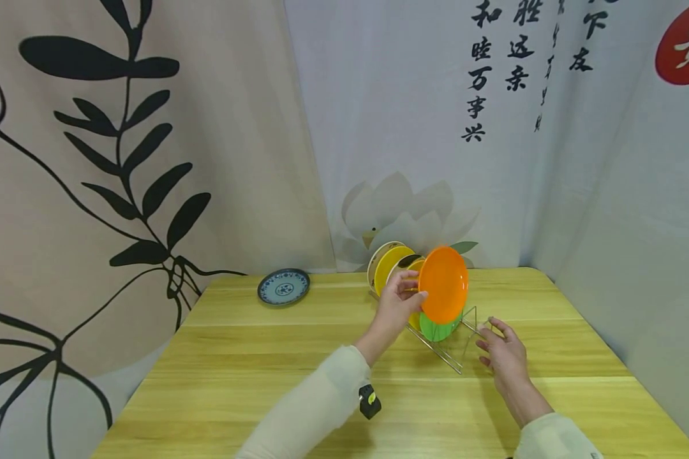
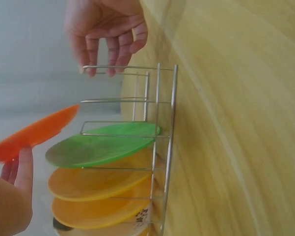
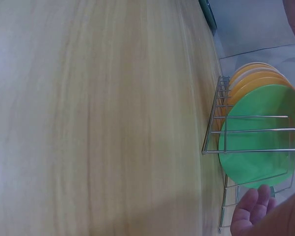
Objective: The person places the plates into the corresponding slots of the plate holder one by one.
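Observation:
My left hand (image 1: 399, 303) grips an orange plate (image 1: 444, 285) by its edge, between thumb and fingers. The plate is raised above the wire dish rack (image 1: 436, 350), close to a green plate (image 2: 108, 142) standing in it. Behind the green one, yellow plates (image 2: 95, 184) and a white patterned plate (image 2: 127, 227) stand upright in a row. My right hand (image 1: 505, 357) is at the rack's near right end, its fingers loosely extended with the fingertips right at the end wire.
A blue-and-white patterned plate (image 1: 284, 287) lies flat at the table's back left. The wooden table (image 1: 298, 357) reaches back to a printed curtain (image 1: 252, 127), with another pale curtain (image 1: 626, 191) along the right side. Bare rack slots lie between the green plate and my right hand.

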Action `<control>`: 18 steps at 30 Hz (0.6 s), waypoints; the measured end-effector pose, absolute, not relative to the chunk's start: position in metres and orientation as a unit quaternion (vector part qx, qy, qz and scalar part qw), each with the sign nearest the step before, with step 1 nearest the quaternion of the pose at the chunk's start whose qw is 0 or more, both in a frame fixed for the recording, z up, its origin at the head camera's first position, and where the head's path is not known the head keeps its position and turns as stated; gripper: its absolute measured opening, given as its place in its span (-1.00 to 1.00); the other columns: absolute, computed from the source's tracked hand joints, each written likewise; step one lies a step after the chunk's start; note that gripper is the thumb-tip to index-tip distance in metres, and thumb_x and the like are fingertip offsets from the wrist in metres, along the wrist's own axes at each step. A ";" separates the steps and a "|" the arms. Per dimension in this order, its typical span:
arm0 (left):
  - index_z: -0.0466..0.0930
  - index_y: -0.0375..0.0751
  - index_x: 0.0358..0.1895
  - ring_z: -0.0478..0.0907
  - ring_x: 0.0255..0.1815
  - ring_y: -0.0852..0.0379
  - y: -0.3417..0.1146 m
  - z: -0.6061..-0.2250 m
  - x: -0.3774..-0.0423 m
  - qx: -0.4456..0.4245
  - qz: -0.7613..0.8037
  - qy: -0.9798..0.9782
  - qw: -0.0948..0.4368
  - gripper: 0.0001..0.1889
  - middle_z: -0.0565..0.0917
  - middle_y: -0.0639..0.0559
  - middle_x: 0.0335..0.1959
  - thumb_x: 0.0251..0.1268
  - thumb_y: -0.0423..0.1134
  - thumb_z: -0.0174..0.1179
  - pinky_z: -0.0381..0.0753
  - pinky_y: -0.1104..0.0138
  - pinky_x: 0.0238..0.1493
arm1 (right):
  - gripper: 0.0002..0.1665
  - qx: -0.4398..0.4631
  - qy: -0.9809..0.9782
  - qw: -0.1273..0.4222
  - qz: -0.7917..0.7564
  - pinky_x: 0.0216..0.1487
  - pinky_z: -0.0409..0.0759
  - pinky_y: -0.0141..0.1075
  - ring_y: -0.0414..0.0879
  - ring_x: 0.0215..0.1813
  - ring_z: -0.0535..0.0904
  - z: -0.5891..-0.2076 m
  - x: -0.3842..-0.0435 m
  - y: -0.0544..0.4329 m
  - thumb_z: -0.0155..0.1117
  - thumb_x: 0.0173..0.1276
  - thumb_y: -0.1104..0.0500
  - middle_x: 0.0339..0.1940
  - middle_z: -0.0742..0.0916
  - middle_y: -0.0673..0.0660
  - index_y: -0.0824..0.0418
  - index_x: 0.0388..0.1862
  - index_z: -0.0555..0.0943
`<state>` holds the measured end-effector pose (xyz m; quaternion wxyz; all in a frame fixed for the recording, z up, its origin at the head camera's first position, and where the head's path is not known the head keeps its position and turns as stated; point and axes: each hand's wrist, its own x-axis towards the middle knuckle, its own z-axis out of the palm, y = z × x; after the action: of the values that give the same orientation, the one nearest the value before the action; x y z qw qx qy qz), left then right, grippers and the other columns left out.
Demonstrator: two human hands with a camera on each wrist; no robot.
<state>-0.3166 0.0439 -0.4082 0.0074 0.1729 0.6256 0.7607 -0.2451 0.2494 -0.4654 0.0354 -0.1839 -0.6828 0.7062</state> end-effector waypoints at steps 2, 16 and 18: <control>0.47 -0.27 0.15 0.60 -0.17 0.10 0.046 -0.411 -0.315 0.174 0.755 0.632 0.008 -0.61 0.59 -0.12 -0.07 0.27 -0.52 0.24 0.73 0.24 -0.22 | -0.21 -0.183 -0.683 0.034 0.706 -0.01 0.56 -0.23 -0.14 0.03 0.50 -0.465 -0.245 0.250 0.12 0.52 -0.05 0.23 0.41 0.12 0.12 0.59 0.09; 0.51 -0.22 0.11 0.59 -0.10 0.08 0.055 -0.427 -0.310 0.191 0.719 0.668 0.002 -0.65 0.62 -0.03 -0.06 0.27 -0.46 0.27 0.71 0.29 -0.21 | -0.25 -0.193 -0.675 0.039 0.711 0.00 0.59 -0.22 -0.19 -0.03 0.54 -0.465 -0.247 0.249 0.14 0.51 -0.02 0.19 0.44 0.08 0.11 0.56 0.15; 0.52 -0.20 0.10 0.59 -0.10 0.11 0.056 -0.428 -0.309 0.191 0.713 0.674 0.002 -0.66 0.62 -0.01 -0.05 0.28 -0.44 0.27 0.72 0.28 -0.20 | -0.26 -0.195 -0.674 0.040 0.711 -0.01 0.59 -0.22 -0.20 -0.04 0.54 -0.465 -0.247 0.249 0.14 0.51 -0.02 0.17 0.44 0.06 0.11 0.56 0.16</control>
<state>-0.3087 0.0559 -0.4284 0.0019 0.1912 0.6743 0.7133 -0.2471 0.2491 -0.4651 0.0405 -0.1945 -0.6743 0.7113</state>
